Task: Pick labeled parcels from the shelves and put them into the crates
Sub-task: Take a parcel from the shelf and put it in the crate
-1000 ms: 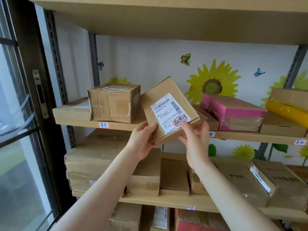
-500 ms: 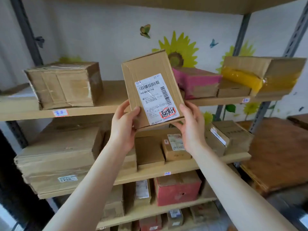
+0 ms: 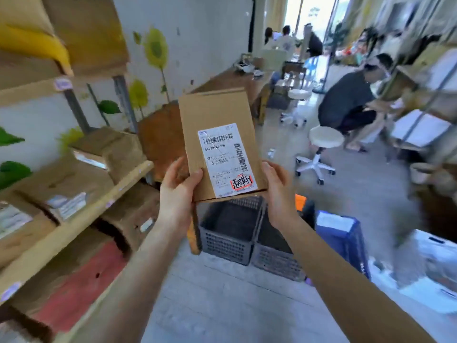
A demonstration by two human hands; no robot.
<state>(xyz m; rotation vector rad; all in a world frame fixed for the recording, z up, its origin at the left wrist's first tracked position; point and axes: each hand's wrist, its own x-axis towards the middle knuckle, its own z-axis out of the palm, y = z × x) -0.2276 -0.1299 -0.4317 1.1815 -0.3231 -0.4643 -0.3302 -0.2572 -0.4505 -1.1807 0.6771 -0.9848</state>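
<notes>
A flat cardboard parcel [image 3: 212,117] with a white barcode label and a red-marked stamp is held upright in front of me. My left hand [image 3: 176,194] grips its lower left edge and my right hand [image 3: 278,194] grips its lower right edge. Two dark grey slatted crates [image 3: 228,246] [image 3: 277,262] stand side by side on the floor directly below the parcel, both looking empty. The shelves [image 3: 81,214] with more cardboard parcels run along my left.
A blue bin [image 3: 346,233] stands right of the crates. Two white wheeled stools [image 3: 321,149] stand on the floor beyond. A person in a dark shirt [image 3: 351,105] crouches at the right shelving. A wooden table [image 3: 237,80] runs along the wall, with more people at the far end.
The view has swung right from the shelves toward the room and the crates. Both hands still hold the parcel, which is now away from the shelf and above the crates.
</notes>
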